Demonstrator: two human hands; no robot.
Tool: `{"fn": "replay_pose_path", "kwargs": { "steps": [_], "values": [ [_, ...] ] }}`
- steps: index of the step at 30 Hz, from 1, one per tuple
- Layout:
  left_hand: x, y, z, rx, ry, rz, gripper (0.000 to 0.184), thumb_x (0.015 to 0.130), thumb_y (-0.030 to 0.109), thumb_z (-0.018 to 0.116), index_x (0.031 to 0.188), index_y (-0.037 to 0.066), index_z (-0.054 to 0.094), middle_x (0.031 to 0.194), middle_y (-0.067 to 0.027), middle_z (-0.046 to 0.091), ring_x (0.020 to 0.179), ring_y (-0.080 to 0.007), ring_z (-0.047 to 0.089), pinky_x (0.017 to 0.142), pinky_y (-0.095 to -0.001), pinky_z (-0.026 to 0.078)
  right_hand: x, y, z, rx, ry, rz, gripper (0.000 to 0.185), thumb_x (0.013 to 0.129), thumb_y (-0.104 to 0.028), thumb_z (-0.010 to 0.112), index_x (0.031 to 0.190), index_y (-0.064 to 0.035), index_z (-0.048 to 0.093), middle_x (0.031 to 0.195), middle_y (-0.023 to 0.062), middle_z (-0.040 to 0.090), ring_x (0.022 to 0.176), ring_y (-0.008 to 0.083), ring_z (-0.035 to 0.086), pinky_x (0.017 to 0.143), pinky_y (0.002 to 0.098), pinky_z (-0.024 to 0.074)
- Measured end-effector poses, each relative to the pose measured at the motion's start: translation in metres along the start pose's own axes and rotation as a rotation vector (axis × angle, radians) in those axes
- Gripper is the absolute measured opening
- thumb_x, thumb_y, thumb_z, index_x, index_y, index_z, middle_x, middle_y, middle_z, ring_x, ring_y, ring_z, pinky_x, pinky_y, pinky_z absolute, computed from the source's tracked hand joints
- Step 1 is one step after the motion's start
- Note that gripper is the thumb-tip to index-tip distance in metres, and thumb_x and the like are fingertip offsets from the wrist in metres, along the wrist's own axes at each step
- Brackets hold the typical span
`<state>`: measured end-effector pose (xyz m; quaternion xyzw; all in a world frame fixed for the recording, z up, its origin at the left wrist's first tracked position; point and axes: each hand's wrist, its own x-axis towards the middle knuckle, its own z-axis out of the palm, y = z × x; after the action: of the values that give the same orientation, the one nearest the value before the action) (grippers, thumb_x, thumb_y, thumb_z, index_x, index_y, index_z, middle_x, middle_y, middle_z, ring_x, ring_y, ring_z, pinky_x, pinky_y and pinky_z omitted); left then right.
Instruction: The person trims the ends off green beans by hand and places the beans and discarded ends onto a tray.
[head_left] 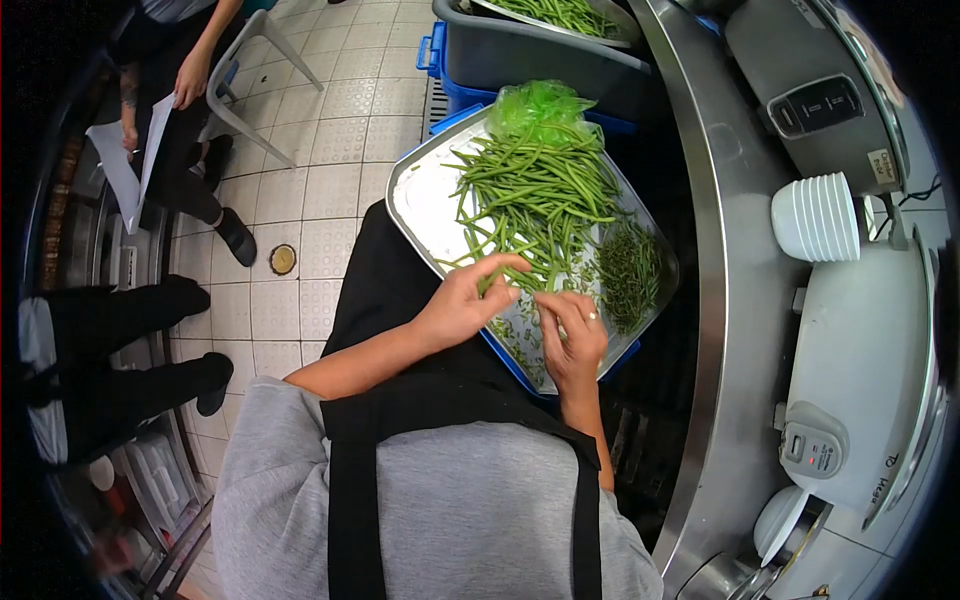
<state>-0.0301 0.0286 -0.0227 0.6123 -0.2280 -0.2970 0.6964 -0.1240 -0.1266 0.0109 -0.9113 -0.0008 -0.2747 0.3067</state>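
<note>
While beans (540, 185) lie piled in the tray (412, 195), I see the left hand (458, 308) pinching some, right hand (577, 338) with fingertips close together, hold unclear. Scraps (628, 275) heaped beside them suggest part done; most looks left, I'd judge, though I can't tell which beans are trimmed.

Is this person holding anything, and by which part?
Green beans, in the left hand, between thumb and fingers; where along their length, and whether the right hand pinches one, is unclear.
</note>
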Motion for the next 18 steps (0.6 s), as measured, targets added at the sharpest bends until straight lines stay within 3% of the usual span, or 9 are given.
{"fn": "replay_pose_path", "kwargs": {
  "steps": [3,4,7,8,14,18],
  "values": [
    [-0.001,0.025,0.010,0.364,-0.104,0.313,0.031,0.086,0.009,0.065,0.117,0.007,0.061,0.070,-0.0001,0.047,0.063,-0.0112,0.046,0.057,-0.0272,0.039,-0.008,-0.017,-0.023,0.325,-0.013,0.220,0.015,0.078,0.004,0.068,0.091,-0.0027,0.069,0.086,0.0104,0.064,0.079,0.0198,0.061,0.072,0.0297,0.0488],
    [0.001,0.015,0.014,0.335,-0.120,0.355,0.027,0.083,0.011,0.068,0.109,0.007,0.065,0.071,-0.0051,0.051,0.063,-0.0170,0.053,0.056,-0.0329,0.043,-0.013,-0.010,-0.023,0.412,0.007,0.210,0.015,0.079,0.004,0.067,0.092,-0.0015,0.068,0.088,0.0093,0.065,0.080,0.0167,0.061,0.072,0.0276,0.0482],
    [-0.001,0.016,0.013,0.534,-0.142,0.459,0.024,0.082,0.014,0.069,0.105,0.005,0.066,0.073,-0.0081,0.054,0.065,-0.0228,0.057,0.056,-0.0358,0.045,-0.017,-0.009,-0.026,0.421,0.005,0.306,0.015,0.079,0.004,0.067,0.093,-0.0009,0.068,0.088,0.0093,0.065,0.081,0.0166,0.061,0.072,0.0275,0.0486],
    [-0.004,0.019,0.014,0.542,-0.120,0.434,0.020,0.082,0.014,0.069,0.099,0.004,0.067,0.074,-0.0107,0.055,0.067,-0.0274,0.058,0.057,-0.0363,0.047,-0.016,-0.010,-0.027,0.360,-0.005,0.314,0.015,0.079,0.004,0.067,0.093,-0.0011,0.068,0.088,0.0108,0.065,0.080,0.0195,0.062,0.072,0.0286,0.0490],
    [-0.009,0.021,0.009,0.702,-0.130,0.389,0.014,0.083,0.013,0.067,0.092,0.002,0.064,0.077,-0.0117,0.058,0.071,-0.0314,0.061,0.060,-0.0399,0.049,-0.017,-0.004,-0.023,-0.104,-0.112,0.027,0.017,0.077,0.002,0.069,0.094,-0.0026,0.067,0.086,0.0130,0.063,0.078,0.0288,0.062,0.071,0.0367,0.0507],
    [-0.008,0.019,0.012,0.741,-0.186,0.305,0.015,0.084,0.016,0.066,0.090,0.002,0.063,0.081,-0.0125,0.060,0.074,-0.0321,0.062,0.062,-0.0410,0.050,-0.016,0.000,-0.029,-0.150,-0.131,0.055,0.019,0.077,0.001,0.068,0.095,-0.0026,0.066,0.085,0.0128,0.063,0.078,0.0294,0.062,0.071,0.0383,0.0504]
  ]
}}
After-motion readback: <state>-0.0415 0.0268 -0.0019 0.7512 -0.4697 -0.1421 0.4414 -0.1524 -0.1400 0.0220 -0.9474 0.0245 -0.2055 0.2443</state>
